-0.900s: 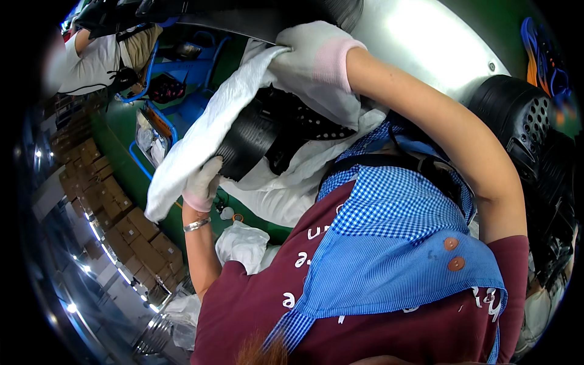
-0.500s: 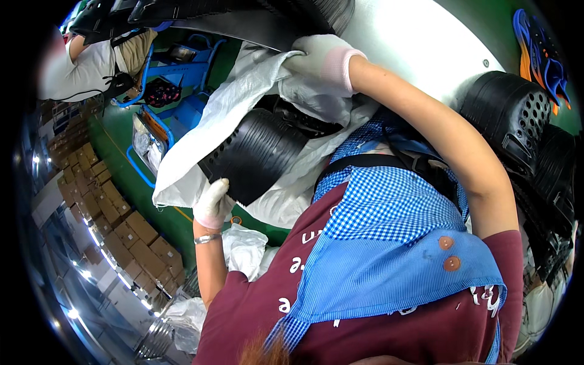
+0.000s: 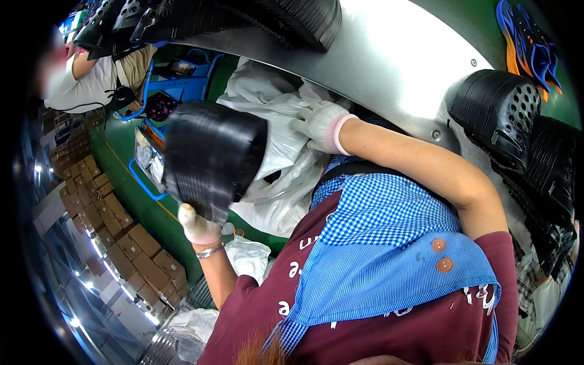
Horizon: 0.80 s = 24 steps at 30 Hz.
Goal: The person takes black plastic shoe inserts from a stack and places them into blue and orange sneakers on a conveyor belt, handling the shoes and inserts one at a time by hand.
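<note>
My left hand (image 3: 199,226), in a white glove, grips the lower edge of a thick stack of nested black shoe uppers (image 3: 213,155). The stack is raised above the mouth of a white woven sack (image 3: 267,88) and slightly smeared by motion. My gloved right hand (image 3: 325,126) lies on the sack beside the metal table, fingers apart. The sack hangs in loose folds in front of my apron, and its inside is mostly hidden.
Along the far edge of the metal table (image 3: 401,55) stand more black uppers (image 3: 292,21). Perforated black uppers (image 3: 502,115) are stacked at right, near blue and orange pieces (image 3: 529,48). Blue carts (image 3: 182,79), a co-worker (image 3: 91,79) and cartons (image 3: 131,243) are at left.
The stack of shoe uppers has come up out of the sack, leftward, in my left hand. My right hand has let go of the raised sack rim and moved down; the sack has sagged.
</note>
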Each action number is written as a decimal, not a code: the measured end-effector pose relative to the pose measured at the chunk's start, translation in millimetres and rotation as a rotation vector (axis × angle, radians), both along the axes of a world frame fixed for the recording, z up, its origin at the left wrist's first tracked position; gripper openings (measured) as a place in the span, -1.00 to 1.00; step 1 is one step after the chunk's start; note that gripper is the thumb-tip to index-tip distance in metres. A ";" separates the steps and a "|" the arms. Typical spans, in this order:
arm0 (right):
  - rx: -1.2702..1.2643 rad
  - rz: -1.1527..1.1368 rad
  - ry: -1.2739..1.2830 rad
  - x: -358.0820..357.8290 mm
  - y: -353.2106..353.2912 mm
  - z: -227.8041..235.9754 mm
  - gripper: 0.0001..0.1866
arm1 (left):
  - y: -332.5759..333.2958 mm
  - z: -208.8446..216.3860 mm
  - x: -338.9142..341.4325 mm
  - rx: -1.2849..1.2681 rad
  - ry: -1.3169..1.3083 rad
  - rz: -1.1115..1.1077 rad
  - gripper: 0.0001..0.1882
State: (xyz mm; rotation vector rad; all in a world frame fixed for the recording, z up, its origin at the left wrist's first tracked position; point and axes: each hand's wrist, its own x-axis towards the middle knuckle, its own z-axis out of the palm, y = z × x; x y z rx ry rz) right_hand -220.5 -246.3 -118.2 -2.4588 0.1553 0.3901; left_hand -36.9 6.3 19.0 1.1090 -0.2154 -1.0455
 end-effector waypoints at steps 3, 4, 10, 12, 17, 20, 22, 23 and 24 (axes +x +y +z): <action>-0.047 -0.023 -0.101 -6.8 -3.6 -1.2 -0.51 | -18.2 10.0 2.3 -0.089 0.064 -0.078 -0.13; -0.076 -0.030 -0.153 -7.8 -5.6 0.2 -0.51 | -22.0 12.9 2.9 -0.079 0.014 -0.017 -0.10; 0.149 -0.297 -0.321 -32.5 -24.8 51.2 -0.49 | -48.1 13.8 5.0 -0.099 -0.030 0.043 -0.06; 0.325 -0.392 -0.545 -51.0 -27.6 68.8 -0.52 | -24.8 -6.1 27.2 -0.128 0.031 -0.035 -0.05; 0.842 -0.621 -0.486 -107.8 -35.7 158.6 -0.53 | -98.2 -8.4 -32.7 -0.127 -0.135 -0.319 -0.06; 1.019 -0.883 -0.448 -147.1 -39.9 191.1 -0.57 | -138.1 -21.1 -56.3 -0.033 -0.162 -0.373 -0.11; 0.833 -1.066 -0.642 -164.7 -36.0 195.5 -0.68 | -172.4 -17.3 -87.2 -0.156 0.016 -0.422 -0.15; 0.739 -1.151 -0.659 -175.0 -34.8 204.2 -0.68 | -186.8 -13.3 -97.8 -0.185 -0.032 -0.507 -0.20; 0.642 -1.236 -0.668 -183.3 -34.3 213.1 -0.64 | -201.9 -9.8 -106.7 -0.219 -0.080 -0.588 -0.24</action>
